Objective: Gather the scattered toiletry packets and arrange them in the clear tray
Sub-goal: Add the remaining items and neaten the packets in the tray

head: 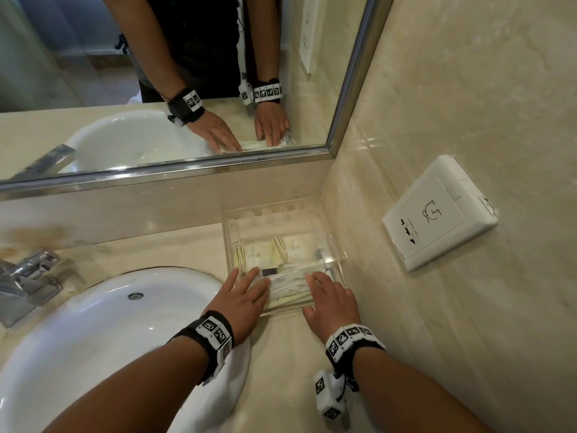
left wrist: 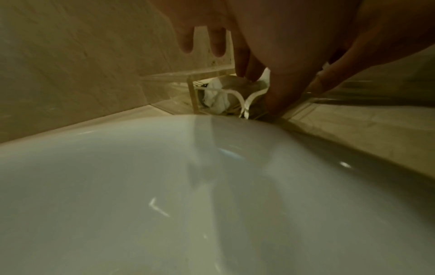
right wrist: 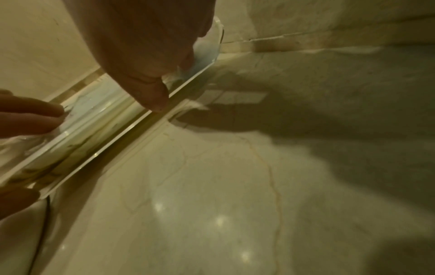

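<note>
A clear tray (head: 274,210) sits on the marble counter in the corner by the wall. Several pale toiletry packets (head: 274,251) lie inside it, some flat at the back and a crumpled white pile (head: 290,284) near the front. My left hand (head: 249,278) presses flat on the left of that pile with straight fingers. On the pile's right end, my right hand (head: 317,281) rests flat by the tray's right wall. The left wrist view shows the left hand (left wrist: 259,65) reaching into the tray (left wrist: 164,78). In the right wrist view, the right hand (right wrist: 150,65) is over the tray's front wall (right wrist: 117,141).
A white sink (head: 93,323) lies directly left of the tray, with a chrome faucet (head: 25,282) at the far left. The mirror (head: 156,89) runs along the back. A white wall socket (head: 437,214) is on the right wall. Bare counter (head: 281,370) lies in front of the tray.
</note>
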`<act>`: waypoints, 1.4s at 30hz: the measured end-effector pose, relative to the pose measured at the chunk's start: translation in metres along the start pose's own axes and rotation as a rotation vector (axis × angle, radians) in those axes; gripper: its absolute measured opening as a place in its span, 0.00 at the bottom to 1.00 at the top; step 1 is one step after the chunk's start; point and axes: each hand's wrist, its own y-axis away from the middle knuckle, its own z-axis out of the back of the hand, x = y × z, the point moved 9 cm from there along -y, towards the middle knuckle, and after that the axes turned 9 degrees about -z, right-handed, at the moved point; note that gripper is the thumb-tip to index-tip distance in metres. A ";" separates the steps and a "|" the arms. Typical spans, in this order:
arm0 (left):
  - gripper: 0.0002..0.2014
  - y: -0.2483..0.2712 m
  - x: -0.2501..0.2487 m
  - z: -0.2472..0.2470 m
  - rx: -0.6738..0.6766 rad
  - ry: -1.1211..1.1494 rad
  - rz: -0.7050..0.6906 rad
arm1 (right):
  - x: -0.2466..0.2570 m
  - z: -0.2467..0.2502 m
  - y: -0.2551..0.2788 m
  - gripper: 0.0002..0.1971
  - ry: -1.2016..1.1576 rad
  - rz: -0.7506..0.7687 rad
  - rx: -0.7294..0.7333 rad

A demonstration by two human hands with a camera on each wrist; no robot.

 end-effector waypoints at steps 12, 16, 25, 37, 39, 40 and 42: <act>0.16 -0.006 0.005 0.009 -0.207 -0.010 -0.076 | -0.003 0.009 -0.020 0.23 -0.161 -0.006 -0.090; 0.17 -0.010 0.009 0.011 -0.160 0.021 -0.039 | -0.005 0.016 -0.024 0.17 -0.197 0.011 -0.189; 0.22 -0.014 0.031 0.008 -0.049 0.110 0.054 | -0.003 0.018 -0.037 0.10 -0.198 -0.048 -0.125; 0.33 -0.019 0.062 0.012 -0.046 0.187 0.200 | 0.002 0.026 -0.057 0.06 -0.205 -0.099 -0.081; 0.33 -0.019 0.062 0.013 -0.035 0.188 0.212 | 0.001 0.026 -0.056 0.10 -0.219 -0.111 -0.096; 0.32 -0.019 0.062 0.013 -0.027 0.191 0.224 | 0.000 0.026 -0.055 0.11 -0.229 -0.118 -0.100; 0.32 -0.020 0.062 0.010 -0.001 0.202 0.239 | 0.001 0.026 -0.053 0.11 -0.252 -0.114 -0.098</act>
